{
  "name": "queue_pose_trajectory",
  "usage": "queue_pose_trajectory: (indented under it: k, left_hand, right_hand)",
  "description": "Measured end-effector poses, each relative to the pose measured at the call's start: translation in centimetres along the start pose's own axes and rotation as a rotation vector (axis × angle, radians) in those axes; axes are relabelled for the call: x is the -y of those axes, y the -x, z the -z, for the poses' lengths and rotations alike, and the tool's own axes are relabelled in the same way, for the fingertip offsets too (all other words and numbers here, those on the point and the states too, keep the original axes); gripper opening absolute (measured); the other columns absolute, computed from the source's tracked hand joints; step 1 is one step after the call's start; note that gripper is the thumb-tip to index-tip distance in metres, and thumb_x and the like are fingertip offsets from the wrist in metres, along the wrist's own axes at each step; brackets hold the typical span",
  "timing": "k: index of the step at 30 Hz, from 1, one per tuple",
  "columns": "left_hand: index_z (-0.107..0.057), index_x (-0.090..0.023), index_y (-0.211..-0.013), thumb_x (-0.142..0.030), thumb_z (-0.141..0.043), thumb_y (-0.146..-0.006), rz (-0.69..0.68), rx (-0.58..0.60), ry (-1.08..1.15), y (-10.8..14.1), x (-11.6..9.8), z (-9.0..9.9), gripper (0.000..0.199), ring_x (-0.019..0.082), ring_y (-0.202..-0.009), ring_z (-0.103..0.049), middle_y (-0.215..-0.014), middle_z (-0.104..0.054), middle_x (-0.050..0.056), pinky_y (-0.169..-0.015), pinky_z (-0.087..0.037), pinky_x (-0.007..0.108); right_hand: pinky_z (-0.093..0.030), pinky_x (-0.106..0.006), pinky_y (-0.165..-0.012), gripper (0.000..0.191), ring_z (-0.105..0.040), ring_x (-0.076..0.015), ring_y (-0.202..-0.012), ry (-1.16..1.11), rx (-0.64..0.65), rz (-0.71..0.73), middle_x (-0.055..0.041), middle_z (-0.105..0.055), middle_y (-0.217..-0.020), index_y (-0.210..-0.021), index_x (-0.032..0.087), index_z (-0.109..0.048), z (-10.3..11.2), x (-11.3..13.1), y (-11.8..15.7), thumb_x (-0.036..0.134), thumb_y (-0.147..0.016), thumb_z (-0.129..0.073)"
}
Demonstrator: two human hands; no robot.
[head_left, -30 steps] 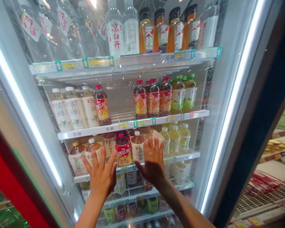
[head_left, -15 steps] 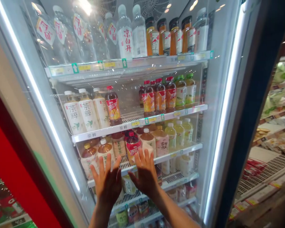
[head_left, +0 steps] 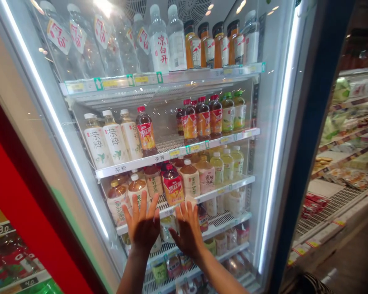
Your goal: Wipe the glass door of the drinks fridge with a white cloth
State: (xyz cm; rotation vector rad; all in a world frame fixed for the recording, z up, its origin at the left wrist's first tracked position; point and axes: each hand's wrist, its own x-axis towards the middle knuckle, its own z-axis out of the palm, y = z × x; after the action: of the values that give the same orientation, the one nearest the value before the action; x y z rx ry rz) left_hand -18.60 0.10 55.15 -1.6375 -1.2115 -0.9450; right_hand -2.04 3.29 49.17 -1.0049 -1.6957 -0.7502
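My left hand (head_left: 143, 224) is raised with fingers spread, in front of a glass-fronted drinks fridge. Behind its fingertips stands a large tea bottle with a white cap (head_left: 138, 186). My right hand (head_left: 187, 226) is also raised and spread, just below a red-labelled iced tea bottle (head_left: 173, 185). A large bottle with a white cap and pale label (head_left: 190, 179) is above its fingers. Both hands hold nothing. Whether the palms touch the glass, I cannot tell. The hands hide parts of the lower shelves.
Water bottles (head_left: 159, 45) line the top shelf (head_left: 187, 76). Smaller tea bottles (head_left: 204, 120) stand on the shelf below. A bright light strip (head_left: 280, 134) runs up the right side. Beyond a dark frame (head_left: 314, 122) are open shelves with packaged food (head_left: 349, 175). A red panel (head_left: 24, 204) slants at left.
The view has shifted slightly, with the fridge's right side moving left in the picture. My right hand now sits a little lower against the shelves, uncovering more of the red-labelled bottle. Both hands stay spread.
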Motion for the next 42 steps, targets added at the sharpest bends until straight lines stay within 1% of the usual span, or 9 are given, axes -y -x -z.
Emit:
queue_pose_trajectory:
  k: [5,12,18,23,25,30,35,37,42]
  left_hand:
    - [-0.039,-0.030,-0.155,-0.027,-0.059,-0.094,-0.034,-0.050,-0.047,-0.1,0.1,-0.2,0.064,0.034,-0.159,-0.010,-0.166,-0.029,0.011,-0.125,-0.016,0.070]
    - [-0.045,-0.032,-0.152,-0.027,-0.058,-0.095,-0.021,-0.001,-0.025,-0.1,0.2,0.0,0.059,0.035,-0.156,-0.023,-0.160,-0.043,0.011,-0.123,-0.019,0.073]
    - [-0.035,-0.035,-0.156,-0.024,-0.063,-0.093,-0.023,-0.092,0.013,-0.2,0.1,-0.2,0.071,0.034,-0.156,-0.021,-0.164,-0.034,0.010,-0.124,-0.016,0.070]
    - [-0.025,-0.039,-0.159,-0.022,-0.063,-0.092,-0.005,-0.059,0.050,0.0,0.3,0.1,0.079,0.034,-0.157,-0.018,-0.166,-0.030,0.009,-0.124,-0.015,0.072]
    - [-0.023,-0.040,-0.159,-0.020,-0.063,-0.092,0.026,-0.040,0.075,-0.1,-0.2,0.5,0.080,0.036,-0.157,-0.014,-0.168,-0.024,0.009,-0.122,-0.013,0.075]
    - [-0.019,-0.037,-0.161,-0.016,-0.061,-0.091,0.121,-0.111,0.133,-1.4,-4.8,1.2,0.084,0.041,-0.157,-0.008,-0.172,-0.011,0.010,-0.120,-0.008,0.078]
    - [-0.018,-0.034,-0.162,-0.014,-0.061,-0.091,0.090,-0.040,0.148,-4.0,-10.6,0.3,0.085,0.041,-0.158,-0.006,-0.172,-0.009,0.010,-0.121,-0.008,0.077]
    - [-0.018,-0.037,-0.161,-0.014,-0.062,-0.091,0.098,-0.038,0.158,-4.9,-12.4,-0.5,0.086,0.041,-0.158,-0.005,-0.172,-0.011,0.009,-0.120,-0.009,0.079]
    - [-0.019,-0.041,-0.160,-0.017,-0.063,-0.090,0.139,-0.044,0.161,-7.1,-16.7,-2.5,0.086,0.043,-0.158,-0.005,-0.172,-0.010,0.008,-0.117,-0.010,0.082]
  right_hand:
    - [-0.023,-0.072,-0.121,0.084,0.002,-0.0391,-0.159,-0.027,-0.051,-0.074,-0.0180,-0.003,-0.172,-0.164,0.011,0.002,0.9,-0.4,-5.8,0.046,-0.102,-0.042]
    - [-0.036,-0.072,-0.114,0.083,-0.006,-0.0413,-0.158,-0.011,0.010,-0.022,-0.0211,-0.015,-0.170,-0.164,0.009,-0.009,-0.6,0.4,1.1,0.050,-0.101,-0.044]
    - [-0.019,-0.071,-0.122,0.090,0.000,-0.0397,-0.159,0.013,-0.034,-0.118,-0.0194,-0.002,-0.172,-0.164,0.010,0.006,0.8,-1.8,-4.9,0.044,-0.100,-0.048]
    - [-0.033,-0.071,-0.117,0.081,-0.007,-0.0404,-0.158,-0.008,0.009,-0.057,-0.0195,-0.008,-0.171,-0.164,0.010,-0.007,-0.4,-1.8,3.0,0.041,-0.101,-0.047]
    - [-0.034,-0.073,-0.115,0.081,-0.007,-0.0410,-0.158,-0.007,-0.006,-0.069,-0.0202,-0.009,-0.171,-0.164,0.011,-0.005,0.0,-3.6,3.0,0.041,-0.101,-0.047]
    - [-0.020,-0.075,-0.121,0.084,0.000,-0.0402,-0.158,0.009,-0.064,-0.198,-0.0173,-0.001,-0.172,-0.164,0.015,0.010,2.2,-9.0,-3.9,0.041,-0.103,-0.042]
    - [-0.030,-0.069,-0.121,0.080,-0.007,-0.0368,-0.159,-0.002,-0.014,-0.107,-0.0171,-0.008,-0.172,-0.165,0.012,0.000,1.7,-10.1,2.5,0.041,-0.103,-0.041]
    - [-0.029,-0.070,-0.120,0.079,-0.006,-0.0373,-0.159,0.012,-0.038,-0.087,-0.0169,-0.006,-0.172,-0.164,0.010,-0.002,2.0,-12.2,3.1,0.042,-0.103,-0.040]
    - [-0.022,-0.074,-0.120,0.080,0.002,-0.0417,-0.158,0.020,-0.107,-0.172,-0.0168,0.006,-0.172,-0.164,0.011,0.007,5.2,-20.9,-4.8,0.039,-0.104,-0.039]
